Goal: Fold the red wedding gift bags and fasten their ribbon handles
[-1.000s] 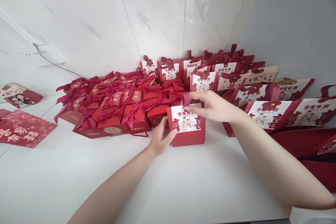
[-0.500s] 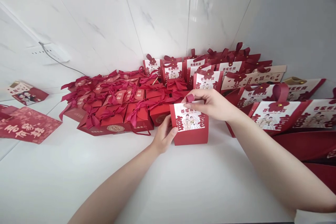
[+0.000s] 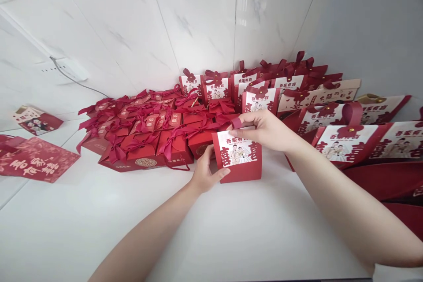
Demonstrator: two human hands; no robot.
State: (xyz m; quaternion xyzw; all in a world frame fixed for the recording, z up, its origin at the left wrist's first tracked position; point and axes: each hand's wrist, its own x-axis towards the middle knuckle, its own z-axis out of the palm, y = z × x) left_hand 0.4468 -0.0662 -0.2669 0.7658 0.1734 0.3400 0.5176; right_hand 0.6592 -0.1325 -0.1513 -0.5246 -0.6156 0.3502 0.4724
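Observation:
A red gift box [image 3: 240, 173] with a white printed front, showing a cartoon couple and red characters, stands on the white countertop in front of me. My left hand [image 3: 204, 175] grips its lower left side, thumb on the front, the other fingers partly hidden behind. At the top edge, my right hand [image 3: 266, 130] pinches the box near its dark red strap loop [image 3: 236, 122]; the fingertips cover part of the top. Just behind my left hand sits a red box with a gold round emblem [image 3: 146, 162], tied with ribbon.
Several ribbon-tied red boxes [image 3: 175, 141] are packed along the tiled wall [image 3: 198, 22]. More printed bags with strap handles [image 3: 343, 145] crowd the right side. At the left lie a red bag [image 3: 39, 158] and a small box [image 3: 38, 121], below a wall socket [image 3: 68, 69] with a grey cord.
My left thumb has shifted a little right and down across the box front. The box leans very slightly differently; my right hand keeps its pinch. The view has moved slightly.

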